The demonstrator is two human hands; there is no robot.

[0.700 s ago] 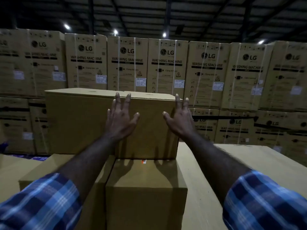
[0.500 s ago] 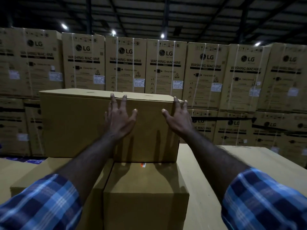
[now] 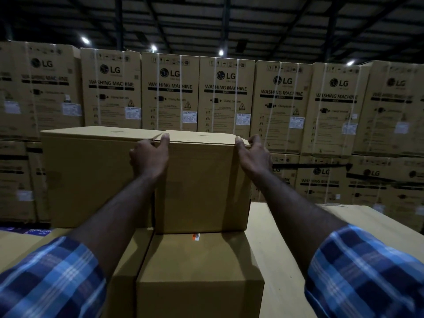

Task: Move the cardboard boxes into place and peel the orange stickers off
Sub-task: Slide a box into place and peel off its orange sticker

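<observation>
Cardboard box point(image 3: 202, 187) plain tan, top flaps closed, left hand point(image 3: 149, 157) and right hand point(image 3: 253, 154) grip curled over its top edge

Two upper boxes point(image 3: 202, 184) point(image 3: 91, 180) sit side by side on two lower boxes point(image 3: 199, 271) point(image 3: 124, 283). A sticker point(image 3: 196, 237) lies on the right lower box. Washing machine boxes point(image 3: 226, 95) stand stacked behind.

**Hands climb to the box's top edge**

Both hands now sit higher than before: the left hand point(image 3: 149, 157) and right hand point(image 3: 253, 154) hook over the upper box's point(image 3: 202, 184) top rim, fingers apparently curled rather than flat against its face.
</observation>
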